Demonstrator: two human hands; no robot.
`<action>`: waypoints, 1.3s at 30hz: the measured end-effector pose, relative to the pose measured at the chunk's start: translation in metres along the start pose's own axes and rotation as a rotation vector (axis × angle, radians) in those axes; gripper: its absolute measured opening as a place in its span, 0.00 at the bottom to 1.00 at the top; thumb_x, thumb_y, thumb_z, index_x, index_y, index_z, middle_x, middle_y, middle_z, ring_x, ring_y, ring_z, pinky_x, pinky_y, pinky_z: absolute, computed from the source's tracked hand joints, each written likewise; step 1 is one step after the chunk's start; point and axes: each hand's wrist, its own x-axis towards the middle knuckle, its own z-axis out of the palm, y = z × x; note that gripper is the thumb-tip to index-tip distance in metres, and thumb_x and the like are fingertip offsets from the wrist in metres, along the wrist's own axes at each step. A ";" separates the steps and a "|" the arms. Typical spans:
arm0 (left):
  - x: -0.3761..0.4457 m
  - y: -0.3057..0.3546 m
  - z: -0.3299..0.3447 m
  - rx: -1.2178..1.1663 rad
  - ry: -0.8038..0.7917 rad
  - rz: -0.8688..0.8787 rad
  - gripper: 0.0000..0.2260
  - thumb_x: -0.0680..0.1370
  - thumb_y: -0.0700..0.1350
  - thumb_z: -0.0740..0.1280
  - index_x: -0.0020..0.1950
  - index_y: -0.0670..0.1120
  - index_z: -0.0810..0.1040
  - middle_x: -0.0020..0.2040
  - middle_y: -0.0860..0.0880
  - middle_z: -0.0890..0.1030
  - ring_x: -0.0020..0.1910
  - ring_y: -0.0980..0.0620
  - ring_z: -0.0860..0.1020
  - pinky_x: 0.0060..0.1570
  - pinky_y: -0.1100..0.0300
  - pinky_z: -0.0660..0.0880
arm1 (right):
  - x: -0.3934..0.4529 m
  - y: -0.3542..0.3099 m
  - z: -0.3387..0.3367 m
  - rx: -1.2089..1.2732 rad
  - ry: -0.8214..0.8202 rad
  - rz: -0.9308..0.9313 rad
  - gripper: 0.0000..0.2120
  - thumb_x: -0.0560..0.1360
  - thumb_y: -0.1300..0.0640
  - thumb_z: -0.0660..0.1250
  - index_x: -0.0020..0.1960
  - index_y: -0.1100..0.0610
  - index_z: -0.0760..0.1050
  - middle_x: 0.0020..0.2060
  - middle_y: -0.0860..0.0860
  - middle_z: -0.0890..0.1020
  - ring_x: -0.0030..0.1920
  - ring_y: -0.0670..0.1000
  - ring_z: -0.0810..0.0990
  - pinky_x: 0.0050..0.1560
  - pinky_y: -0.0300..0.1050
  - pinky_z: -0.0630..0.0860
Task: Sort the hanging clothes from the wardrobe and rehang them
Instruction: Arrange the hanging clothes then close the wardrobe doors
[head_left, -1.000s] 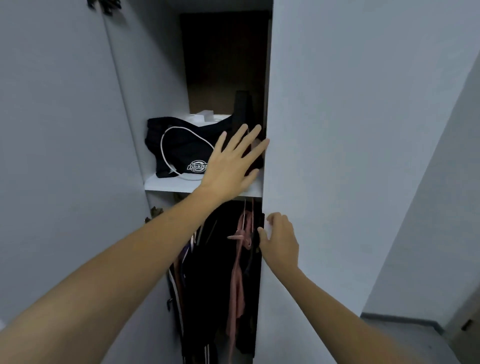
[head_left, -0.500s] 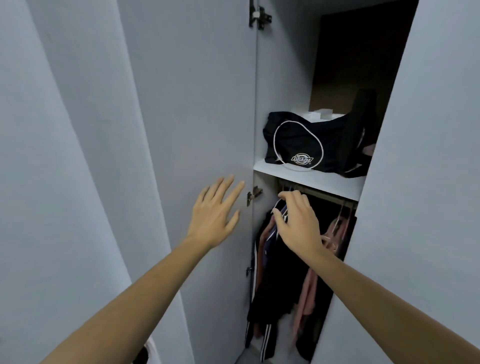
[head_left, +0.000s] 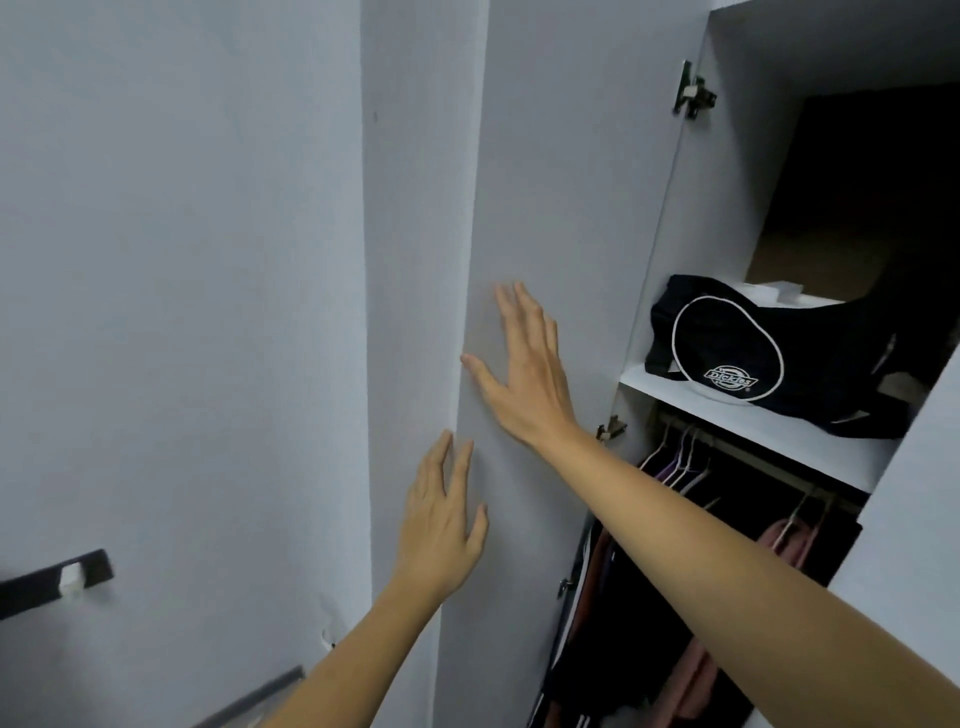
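- Fingers (head_left: 519, 322) of right hand (head_left: 524, 374) straight and lightly spread, laid flat on inner face of open door (head_left: 561, 208); nothing gripped.
- Fingers of left hand (head_left: 441, 525) also straight, slightly fanned, tips at door's free edge, lower than and just left of right hand; nothing held.
- Hanging clothes (head_left: 675, 597) well off to right of and below both sets of fingertips, past door's hinged side, inside wardrobe.
- Rail (head_left: 753, 457) running from near left to far right under shelf (head_left: 779, 431), so hangers (head_left: 680, 452) sit side by side along that line, hooks over rail, garments dropping straight down.
- Dark and purple pieces bunched at rail's near end, pink ones toward its far end; count of garments impossible to tell in shadow.
- Right forearm already crossing in front of opening, so right hand judged nearer to hooks; left hand farther, with door between it and clothes.
- Likely next reach: right hand swinging back rightward and a little down to nearest hook, approaching across rail's line so hook lifts up and off.
- Black bag (head_left: 753, 358) on shelf just above rail, to right of right-hand fingers and about level with them; no part of sorting, worth clearing when lifting hangers.
- No garment off rail yet; sorting judged not begun.
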 end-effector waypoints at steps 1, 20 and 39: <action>0.000 0.001 0.000 -0.047 -0.017 -0.017 0.37 0.83 0.52 0.64 0.86 0.50 0.46 0.85 0.44 0.50 0.83 0.45 0.54 0.78 0.48 0.64 | 0.007 -0.007 0.007 -0.003 0.013 0.001 0.41 0.82 0.40 0.64 0.85 0.49 0.46 0.84 0.48 0.48 0.84 0.53 0.46 0.81 0.51 0.52; -0.004 0.043 0.011 -0.468 0.093 -0.092 0.30 0.84 0.47 0.67 0.83 0.49 0.58 0.57 0.55 0.67 0.57 0.53 0.73 0.61 0.56 0.76 | -0.023 -0.003 -0.024 -0.161 0.153 -0.026 0.45 0.78 0.51 0.69 0.85 0.56 0.45 0.85 0.51 0.47 0.84 0.51 0.48 0.83 0.51 0.53; 0.003 0.242 0.099 -0.630 -0.420 0.261 0.41 0.80 0.74 0.54 0.81 0.64 0.31 0.81 0.62 0.30 0.82 0.59 0.34 0.82 0.41 0.49 | -0.133 0.124 -0.245 -0.822 0.215 0.091 0.43 0.78 0.45 0.70 0.85 0.54 0.53 0.85 0.55 0.50 0.84 0.58 0.45 0.78 0.67 0.57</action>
